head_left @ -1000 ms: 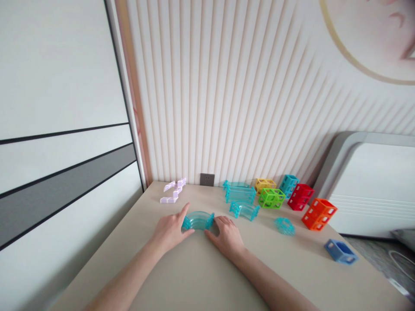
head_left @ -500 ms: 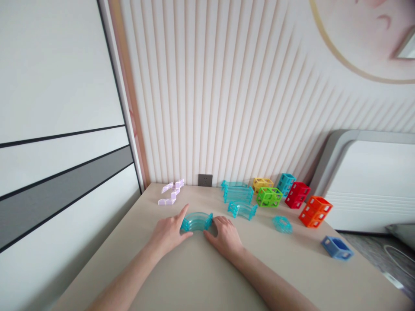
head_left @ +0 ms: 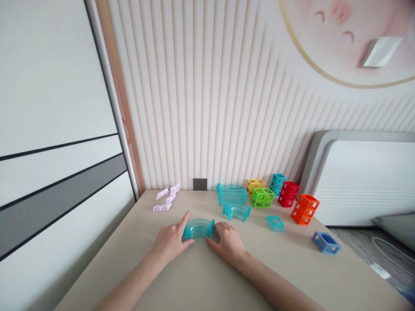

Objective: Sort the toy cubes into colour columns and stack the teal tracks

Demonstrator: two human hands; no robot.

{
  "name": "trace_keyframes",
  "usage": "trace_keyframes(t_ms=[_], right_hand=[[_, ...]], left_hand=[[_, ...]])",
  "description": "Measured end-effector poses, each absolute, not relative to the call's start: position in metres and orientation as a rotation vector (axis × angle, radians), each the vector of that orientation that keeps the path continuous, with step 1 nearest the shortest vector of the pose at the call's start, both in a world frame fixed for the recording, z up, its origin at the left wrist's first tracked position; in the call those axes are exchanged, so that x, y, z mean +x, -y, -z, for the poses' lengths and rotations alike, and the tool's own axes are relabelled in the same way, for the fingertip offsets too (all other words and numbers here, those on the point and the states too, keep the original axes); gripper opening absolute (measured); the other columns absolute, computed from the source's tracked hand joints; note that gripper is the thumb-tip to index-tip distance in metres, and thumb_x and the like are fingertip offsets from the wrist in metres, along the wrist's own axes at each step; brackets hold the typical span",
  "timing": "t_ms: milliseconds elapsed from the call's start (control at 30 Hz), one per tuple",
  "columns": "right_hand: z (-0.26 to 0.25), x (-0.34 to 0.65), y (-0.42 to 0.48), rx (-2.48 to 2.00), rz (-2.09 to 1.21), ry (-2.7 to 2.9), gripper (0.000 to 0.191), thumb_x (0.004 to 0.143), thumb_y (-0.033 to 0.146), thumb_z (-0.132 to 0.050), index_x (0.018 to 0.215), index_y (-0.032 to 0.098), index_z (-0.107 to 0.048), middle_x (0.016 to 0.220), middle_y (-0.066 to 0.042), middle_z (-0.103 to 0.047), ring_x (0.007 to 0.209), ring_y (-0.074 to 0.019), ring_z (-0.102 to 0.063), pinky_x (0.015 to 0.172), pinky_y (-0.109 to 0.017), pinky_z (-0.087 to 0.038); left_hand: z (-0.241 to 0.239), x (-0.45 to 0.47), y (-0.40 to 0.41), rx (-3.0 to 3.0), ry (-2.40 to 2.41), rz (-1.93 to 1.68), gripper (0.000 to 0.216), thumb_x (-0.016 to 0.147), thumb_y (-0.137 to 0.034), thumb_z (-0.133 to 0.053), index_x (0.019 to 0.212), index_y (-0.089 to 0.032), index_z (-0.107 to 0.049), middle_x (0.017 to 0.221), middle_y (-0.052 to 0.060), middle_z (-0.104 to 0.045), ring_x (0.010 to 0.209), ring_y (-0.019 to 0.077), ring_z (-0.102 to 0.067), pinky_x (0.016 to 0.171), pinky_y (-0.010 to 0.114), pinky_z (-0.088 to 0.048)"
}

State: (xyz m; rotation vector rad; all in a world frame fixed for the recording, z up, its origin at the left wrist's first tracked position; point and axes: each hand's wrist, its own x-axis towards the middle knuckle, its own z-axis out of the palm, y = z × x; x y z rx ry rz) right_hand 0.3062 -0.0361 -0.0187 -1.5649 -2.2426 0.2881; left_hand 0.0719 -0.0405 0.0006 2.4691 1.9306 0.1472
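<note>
A curved clear teal track piece [head_left: 198, 228] lies on the beige table [head_left: 201, 280], held between both my hands. My left hand [head_left: 170, 242] grips its left end, forefinger stretched along it. My right hand [head_left: 228, 242] presses on its right end with the fingertips. Behind it lie another curved teal piece [head_left: 236, 211], a stack of straight teal pieces [head_left: 232, 195] and a small teal ring piece [head_left: 275, 223].
Hollow cube blocks stand at the back right: yellow [head_left: 256, 185], green [head_left: 262, 197], teal [head_left: 278, 183], red [head_left: 288, 193], orange [head_left: 304, 209]. A blue block [head_left: 326, 242] lies near the right edge. Lilac zigzag pieces [head_left: 166, 198] and a wall socket [head_left: 200, 184] sit at the back.
Both hands stay on the curved piece. The view has tilted up and swung right a little, so the things on the table sit further left in the picture.
</note>
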Motion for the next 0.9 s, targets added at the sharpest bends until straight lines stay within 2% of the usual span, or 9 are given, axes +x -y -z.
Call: trace_keyframes(t_ms=[233,600,767,900], right_hand=[[0.018,0.341,0.041,-1.611,-0.418,2.109,0.027,0.084,0.041,-0.066,0.098,0.018,-0.067,0.107,-0.012,-0.072,0.104,-0.0276,-0.066,0.093,-0.034,-0.048],[0.017,0.421,0.056,-1.7,-0.305,2.031,0.022,0.087,0.039,-0.062,0.095,0.019,-0.066,0.102,-0.011,-0.071,0.1,-0.027,-0.066,0.089,-0.035,-0.049],[0.019,0.443,0.058,-1.711,-0.289,2.03,0.027,0.087,0.042,-0.061,0.098,0.017,-0.066,0.102,-0.012,-0.071,0.101,-0.0275,-0.065,0.09,-0.036,-0.048],[0.022,0.448,0.06,-1.697,-0.263,2.049,0.035,0.088,0.045,-0.061,0.106,0.015,-0.066,0.112,-0.014,-0.069,0.109,-0.0286,-0.063,0.096,-0.037,-0.047]], left_hand=[[-0.008,0.106,0.038,2.546,-1.855,-0.144,0.084,0.088,-0.05,-0.061,0.158,-0.022,-0.022,0.099,0.013,-0.077,0.091,0.0312,-0.073,0.076,0.035,-0.052],[-0.005,0.191,0.024,2.654,-1.597,-0.2,0.091,0.087,-0.051,-0.062,0.159,-0.02,-0.014,0.105,0.015,-0.075,0.093,0.0315,-0.072,0.077,0.036,-0.054],[0.002,0.212,0.024,2.672,-1.571,-0.234,0.093,0.087,-0.051,-0.064,0.159,-0.02,-0.014,0.101,0.015,-0.075,0.09,0.0324,-0.073,0.075,0.037,-0.054],[0.004,0.218,0.022,2.661,-1.576,-0.231,0.09,0.088,-0.05,-0.063,0.159,-0.022,-0.015,0.1,0.015,-0.075,0.09,0.0325,-0.073,0.075,0.037,-0.053]])
